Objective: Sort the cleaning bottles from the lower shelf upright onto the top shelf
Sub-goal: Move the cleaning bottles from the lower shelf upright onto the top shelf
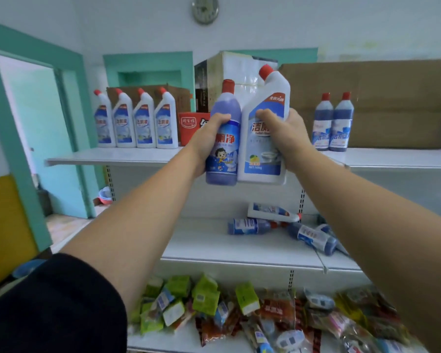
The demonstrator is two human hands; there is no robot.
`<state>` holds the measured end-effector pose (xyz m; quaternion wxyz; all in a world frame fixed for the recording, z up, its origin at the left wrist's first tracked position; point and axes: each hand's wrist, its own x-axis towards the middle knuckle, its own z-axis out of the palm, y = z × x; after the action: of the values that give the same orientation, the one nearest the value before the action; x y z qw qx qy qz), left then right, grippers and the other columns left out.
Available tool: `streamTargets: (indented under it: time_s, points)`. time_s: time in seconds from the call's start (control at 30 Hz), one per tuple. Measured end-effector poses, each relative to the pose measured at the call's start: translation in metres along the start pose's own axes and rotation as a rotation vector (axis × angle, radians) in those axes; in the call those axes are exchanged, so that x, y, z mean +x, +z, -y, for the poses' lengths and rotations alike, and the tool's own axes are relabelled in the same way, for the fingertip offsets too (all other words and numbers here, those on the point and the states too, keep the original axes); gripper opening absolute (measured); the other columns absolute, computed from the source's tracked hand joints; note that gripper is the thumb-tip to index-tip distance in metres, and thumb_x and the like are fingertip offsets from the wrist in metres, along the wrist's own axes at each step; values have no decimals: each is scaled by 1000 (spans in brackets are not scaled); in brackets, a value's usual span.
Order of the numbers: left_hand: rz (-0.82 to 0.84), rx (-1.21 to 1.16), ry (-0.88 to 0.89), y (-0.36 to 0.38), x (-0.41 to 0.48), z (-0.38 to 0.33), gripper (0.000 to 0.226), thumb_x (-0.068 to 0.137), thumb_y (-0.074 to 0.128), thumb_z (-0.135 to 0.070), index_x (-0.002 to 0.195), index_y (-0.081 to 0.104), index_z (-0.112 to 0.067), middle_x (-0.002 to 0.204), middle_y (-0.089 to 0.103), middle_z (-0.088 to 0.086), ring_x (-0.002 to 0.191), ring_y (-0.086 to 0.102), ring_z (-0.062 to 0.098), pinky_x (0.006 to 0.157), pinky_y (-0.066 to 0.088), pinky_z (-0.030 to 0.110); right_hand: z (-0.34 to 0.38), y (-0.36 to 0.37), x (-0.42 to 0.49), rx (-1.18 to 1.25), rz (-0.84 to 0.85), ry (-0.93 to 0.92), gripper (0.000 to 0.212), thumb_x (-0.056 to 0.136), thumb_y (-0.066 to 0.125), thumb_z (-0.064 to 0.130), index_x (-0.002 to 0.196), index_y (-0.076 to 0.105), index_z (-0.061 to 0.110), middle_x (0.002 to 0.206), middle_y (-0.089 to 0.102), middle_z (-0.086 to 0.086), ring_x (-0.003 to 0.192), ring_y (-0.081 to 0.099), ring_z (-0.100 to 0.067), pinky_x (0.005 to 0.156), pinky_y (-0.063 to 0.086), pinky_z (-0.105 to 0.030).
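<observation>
My left hand point(206, 138) grips a blue bottle point(224, 149) with a red cap, held upright at top-shelf height. My right hand point(284, 133) grips a white angled-neck bottle point(262, 149) with a red cap, pressed against the blue one. On the top shelf point(117, 156), several white bottles point(135, 121) stand upright at the left and two blue bottles point(332, 123) stand at the right. On the lower shelf point(214, 248) a white bottle point(273, 212) and three blue bottles point(250, 226) lie on their sides.
Cardboard boxes point(392, 98) and a red box point(191, 126) sit at the back of the top shelf. The bottom shelf holds a heap of snack packets point(239, 309). A teal doorway point(36, 138) opens at the left.
</observation>
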<state>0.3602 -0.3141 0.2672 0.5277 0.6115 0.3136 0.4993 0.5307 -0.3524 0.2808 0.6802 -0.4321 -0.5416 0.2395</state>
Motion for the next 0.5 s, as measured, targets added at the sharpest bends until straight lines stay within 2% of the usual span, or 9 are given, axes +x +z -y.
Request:
streamTargets:
  time_s: [0.07,0.1,0.2,0.3,0.43,0.5]
  points:
    - [-56,26,34,-24,7,-4,52,80,62,-51,111,68,-10,112,73,19,90,70,31,90,58,45,-1,27,8,23,24,-35,19,86,73,22,100,65,13,93,75,-5,83,75,-20,77,63,-37]
    - [-88,44,49,-37,10,-6,52,79,62,-52,109,69,-10,112,73,20,92,71,33,93,57,48,-1,43,12,35,33,-47,18,85,73,22,99,65,14,92,75,-5,83,75,-20,76,62,-37]
    - [-155,71,98,-82,20,-12,49,83,65,-55,105,71,-12,105,76,18,97,72,35,96,55,54,-6,92,24,48,39,-50,43,78,76,32,113,63,12,99,75,-4,86,75,-19,78,63,-38]
    - [-194,92,136,-132,30,-15,65,69,74,-61,112,71,-12,106,76,16,100,73,36,97,55,55,-13,144,37,51,79,-61,35,82,76,30,110,60,17,99,73,-2,86,74,-17,75,62,-33]
    - [-257,133,162,-199,41,-14,63,71,73,-61,112,71,-13,104,76,15,98,73,35,97,55,55,-26,213,54,92,127,-86,47,81,78,30,118,54,13,106,70,-4,91,71,-17,78,61,-32]
    - [-315,155,175,-230,49,-14,65,66,74,-62,110,71,-14,101,77,14,94,74,33,95,56,51,-35,245,65,131,157,-86,44,83,78,26,116,51,15,104,67,-2,92,69,-16,77,59,-28]
